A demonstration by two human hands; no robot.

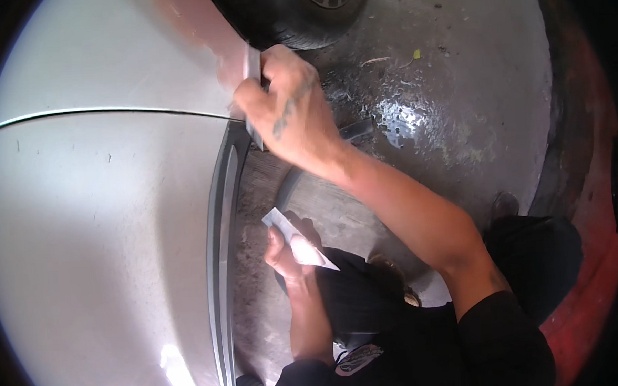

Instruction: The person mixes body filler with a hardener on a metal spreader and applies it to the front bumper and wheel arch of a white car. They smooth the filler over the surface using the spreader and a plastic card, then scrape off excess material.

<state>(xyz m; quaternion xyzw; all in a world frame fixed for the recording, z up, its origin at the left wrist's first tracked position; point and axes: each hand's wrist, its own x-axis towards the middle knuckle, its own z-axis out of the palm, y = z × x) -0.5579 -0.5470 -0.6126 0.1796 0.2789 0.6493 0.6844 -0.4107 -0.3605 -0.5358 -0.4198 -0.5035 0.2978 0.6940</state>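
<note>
A silvery car body panel (pixel 103 223) fills the left side, with a patch of pinkish filler (pixel 212 31) by the wheel. My right hand (pixel 288 111) grips a thin, light grey flat spreader (pixel 251 64). Its edge lies along the panel at the lower border of the patch, just above the dark trim strip (pixel 222 176). Lower down, away from the car, my left hand (pixel 284 253) is closed on a pale flat plate (pixel 275 218). A lump of whitish-pink paste (pixel 305 252) sits on the plate. Some of the left fingers are hidden behind it.
A black tyre (pixel 309 27) with a spoked rim stands at the top, close beyond my right hand. Wet patches (pixel 402 120) shine on the concrete floor (pixel 483 68). A curved dark strip (pixel 354 130) lies under my right forearm. My dark-clothed knees are below, near a red surface (pixel 592 270).
</note>
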